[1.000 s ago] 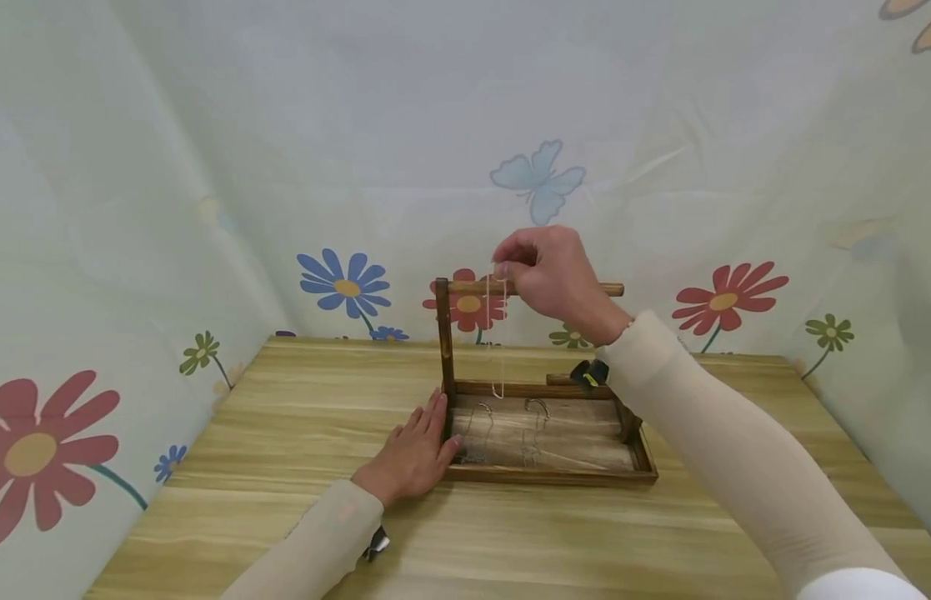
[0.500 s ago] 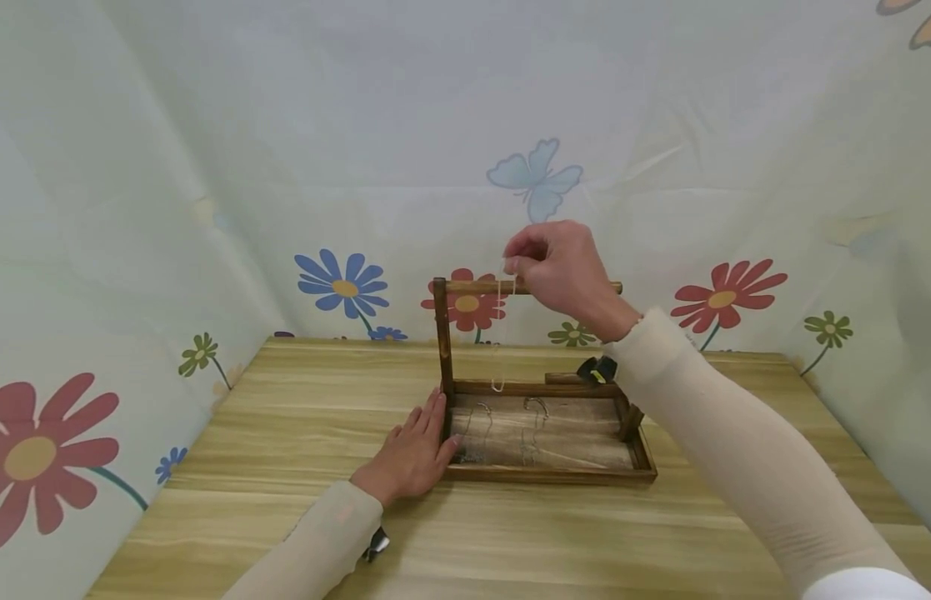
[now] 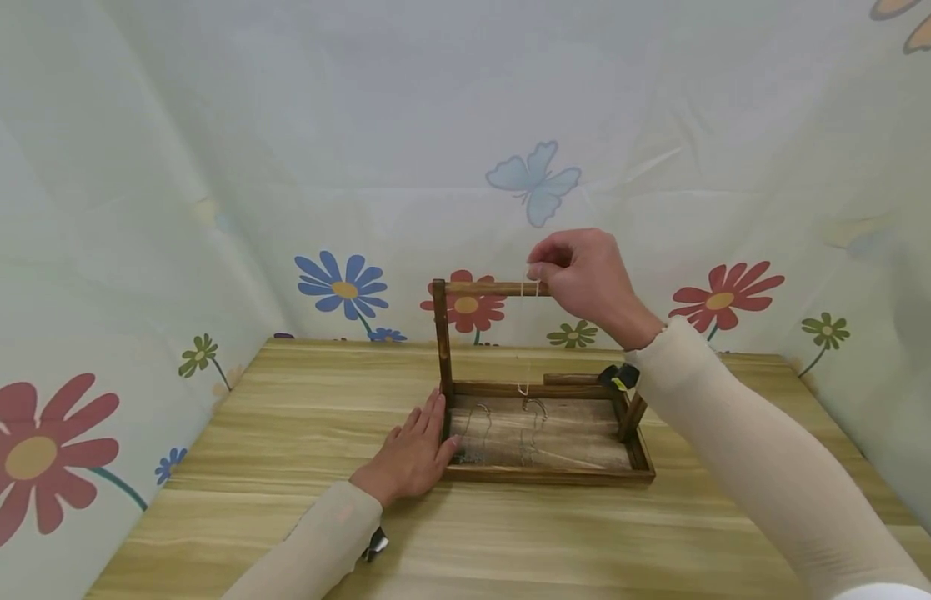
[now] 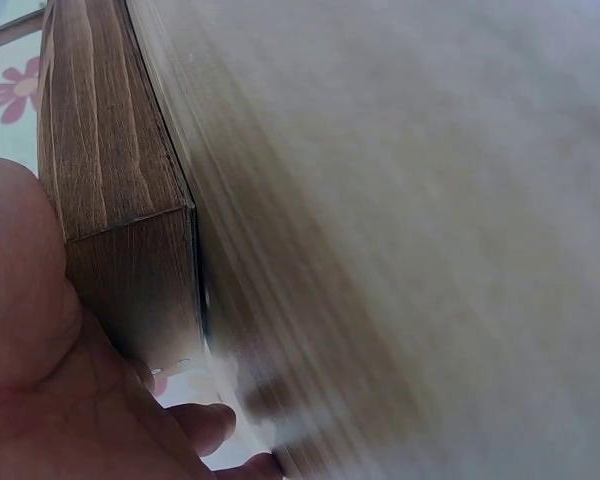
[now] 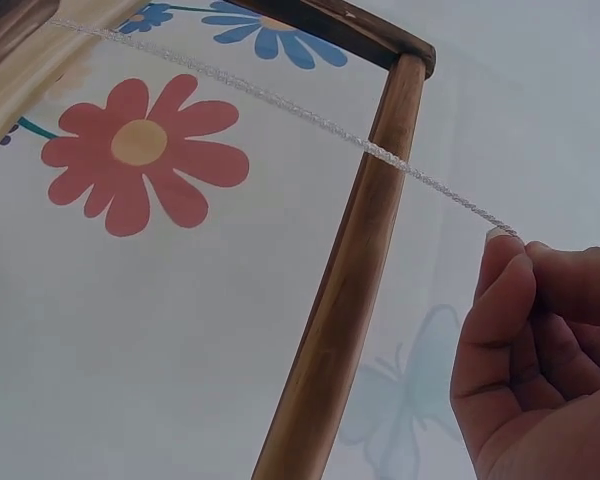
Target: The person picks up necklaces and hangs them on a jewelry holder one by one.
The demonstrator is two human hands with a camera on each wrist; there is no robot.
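Note:
Between thumb and fingertips my right hand [image 3: 585, 271] pinches a thin, silvery twisted chain [image 5: 325, 125], likely a necklace or bracelet. The chain hangs down in a long loop at the top bar [image 3: 483, 288] of a dark wooden display stand [image 3: 441, 342]. In the right wrist view it crosses in front of that bar. My left hand [image 3: 408, 450] lies with extended fingers against the left end of the stand's tray [image 3: 548, 476]. Inside the tray lie two more fine chains, a left chain [image 3: 486, 417] and a middle chain [image 3: 538, 410].
A shorter wooden bar [image 3: 573, 379] sits low at the tray's back right, partly behind the right wrist's black strap camera [image 3: 618, 377]. The stand rests on a wood-grain table [image 3: 322, 400]. Behind it hangs a flower-printed cloth [image 3: 405, 167].
My right hand has moved to the right along the top bar, carrying the hanging chain with it. The left hand has stayed against the tray.

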